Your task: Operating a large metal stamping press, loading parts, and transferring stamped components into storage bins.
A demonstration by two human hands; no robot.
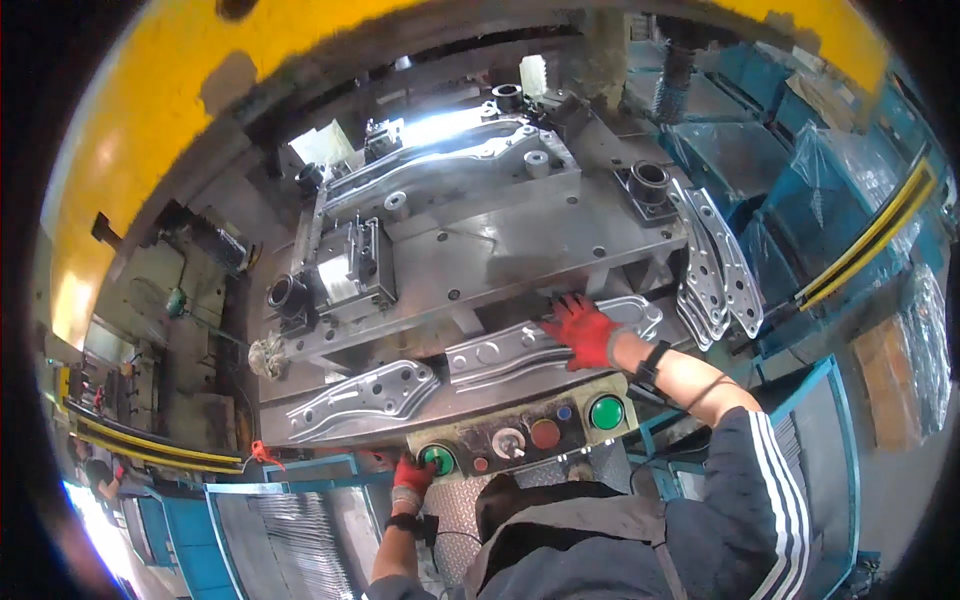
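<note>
— Around the control panel, anything in the way?

— Just beyond the panel, a steel surface crowded with long stamped metal parts. Beyond that, a heavy die block with ring-shaped bushings, and on top of it another shiny formed part. Beyond the panel's left end, a single perforated part; farther left, a crumpled rag. Well to the panel's right and beyond, several perforated parts side by side. Overhead, past the die, a yellow frame. To the panel's near left, a blue-framed bin with thin pieces packed upright; to its far right, cardboard under clear plastic.

— And the hands?

— Both in red gloves. Left hand at the green button on the panel's left end, forearm straight up from the lower edge; grip impossible to tell. Right hand palm down beyond the panel's right half, on the metal part just behind the panel; grip loose, fingers spread. Right elbow bent outward, dark sleeve with white stripes.

— Anything hard to make out?

— Under the right glove, the middle of that part hidden; one piece or two nested, unclear. Left fingertips too small to read. Far left of the panel, another person, blurred and partly cut off by the dark rim.
</note>
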